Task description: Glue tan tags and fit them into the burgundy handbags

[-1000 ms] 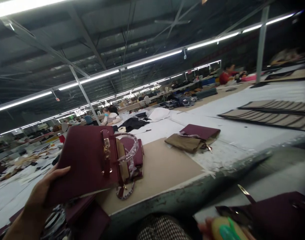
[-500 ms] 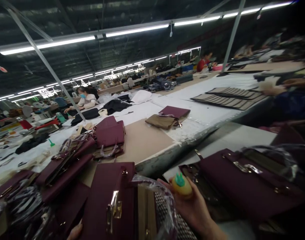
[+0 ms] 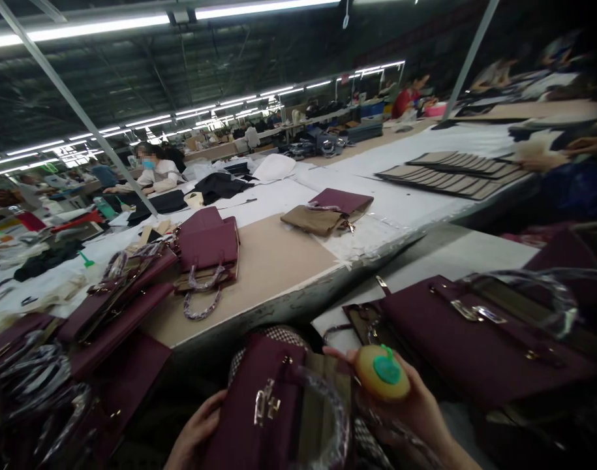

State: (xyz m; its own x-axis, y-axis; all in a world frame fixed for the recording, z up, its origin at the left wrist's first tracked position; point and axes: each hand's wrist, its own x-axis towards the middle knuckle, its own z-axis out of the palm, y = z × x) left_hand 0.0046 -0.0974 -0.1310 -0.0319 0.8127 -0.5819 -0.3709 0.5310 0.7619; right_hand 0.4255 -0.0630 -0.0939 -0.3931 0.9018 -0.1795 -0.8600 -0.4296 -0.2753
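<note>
My left hand (image 3: 195, 431) grips the side of a burgundy handbag (image 3: 259, 411) that rests over my lap at the bottom centre; the bag has a gold clasp and a plastic-wrapped handle. My right hand (image 3: 406, 408) is closed around a small yellow bottle with a green cap (image 3: 382, 372), just right of that bag. A second burgundy handbag (image 3: 474, 339) lies flat on the grey surface to the right of my right hand.
Several more burgundy bags (image 3: 132, 294) are piled at the left on the long worktable (image 3: 278, 261). A tan and burgundy bag (image 3: 327, 215) lies further back. Dark panels (image 3: 455, 173) lie at the right. Another person's arm (image 3: 557, 156) reaches in at the right; other workers sit beyond.
The camera has tilted down. My left hand brought the burgundy bag from the table at the left down to my lap. My right hand with the bottle came up into view.
</note>
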